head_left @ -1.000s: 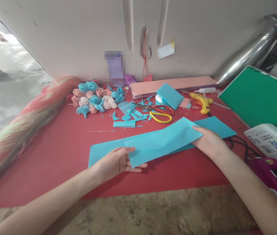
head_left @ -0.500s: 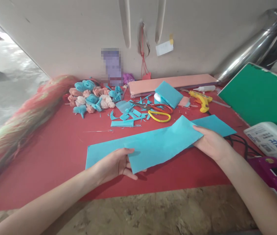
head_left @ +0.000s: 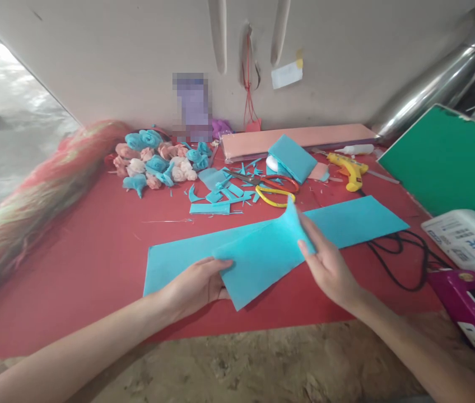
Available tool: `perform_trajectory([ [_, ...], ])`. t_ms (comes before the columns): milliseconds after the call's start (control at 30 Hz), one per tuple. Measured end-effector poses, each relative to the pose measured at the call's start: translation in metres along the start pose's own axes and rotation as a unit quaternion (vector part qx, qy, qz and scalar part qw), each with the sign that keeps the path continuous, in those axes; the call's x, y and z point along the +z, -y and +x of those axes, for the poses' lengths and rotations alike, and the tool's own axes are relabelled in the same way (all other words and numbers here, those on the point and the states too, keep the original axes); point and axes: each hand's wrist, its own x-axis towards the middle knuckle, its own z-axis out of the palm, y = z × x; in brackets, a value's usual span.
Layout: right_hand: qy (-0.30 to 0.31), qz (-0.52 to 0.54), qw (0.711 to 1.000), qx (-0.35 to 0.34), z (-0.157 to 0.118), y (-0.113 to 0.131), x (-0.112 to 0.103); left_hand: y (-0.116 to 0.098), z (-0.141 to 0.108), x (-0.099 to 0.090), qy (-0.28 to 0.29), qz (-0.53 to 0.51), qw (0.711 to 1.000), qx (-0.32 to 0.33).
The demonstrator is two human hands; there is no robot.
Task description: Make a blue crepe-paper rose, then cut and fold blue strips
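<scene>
A blue crepe paper sheet [head_left: 258,263] is held between my two hands above the table. My left hand [head_left: 199,280] pinches its left end, thumb on top and fingers beneath. Around its right end closes my right hand [head_left: 325,263], where the paper bends upward into a curled corner. Below it, a longer blue paper strip [head_left: 359,221] lies flat on the red tabletop [head_left: 94,268], partly covered by the held sheet and my hands. Just beyond the paper are scissors [head_left: 275,190] with red and yellow handles.
Blue paper scraps [head_left: 224,193] surround the scissors. Paper roses [head_left: 153,159] are heaped at the back left. A folded blue stack [head_left: 292,158], a yellow glue gun [head_left: 350,169] and a peach paper pack [head_left: 304,137] lie behind. On the right are a green board [head_left: 447,162] and a purple power strip [head_left: 460,296].
My right hand has moved left, bringing the sheet's right end inward and bending it up. My left hand keeps its hold in nearly the same place. More of the lower strip shows on the right.
</scene>
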Motion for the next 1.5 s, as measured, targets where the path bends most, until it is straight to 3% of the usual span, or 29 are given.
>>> perform_trajectory([
  [100, 0.085, -0.194, 0.957, -0.196, -0.012, 0.004, 0.024, 0.005, 0.001, -0.002, 0.005, -0.015, 1.000, 0.004],
  [267, 0.136, -0.338, 0.892, -0.270, -0.023, 0.014, 0.055, 0.008, 0.001, -0.002, 0.032, -0.018, 0.999, 0.019],
  [500, 0.170, -0.359, 0.874, -0.279, -0.031, 0.013, 0.064, 0.010, 0.003, -0.005, 0.059, -0.010, 0.998, 0.028],
  [800, 0.184, -0.364, 0.871, -0.273, -0.030, 0.015, 0.069, 0.006, 0.002, -0.004, 0.058, -0.079, 0.995, 0.020],
  [1033, 0.216, -0.349, 0.874, -0.259, -0.029, 0.017, 0.066, 0.006, -0.001, -0.009, 0.032, -0.069, 0.997, 0.009],
  [1233, 0.187, -0.342, 0.881, -0.268, -0.030, 0.017, 0.069, 0.002, 0.001, -0.004, 0.092, -0.030, 0.995, -0.020],
  [1500, 0.191, -0.363, 0.870, -0.273, -0.032, 0.017, 0.071, 0.003, 0.003, -0.008, 0.082, -0.057, 0.995, -0.009],
])
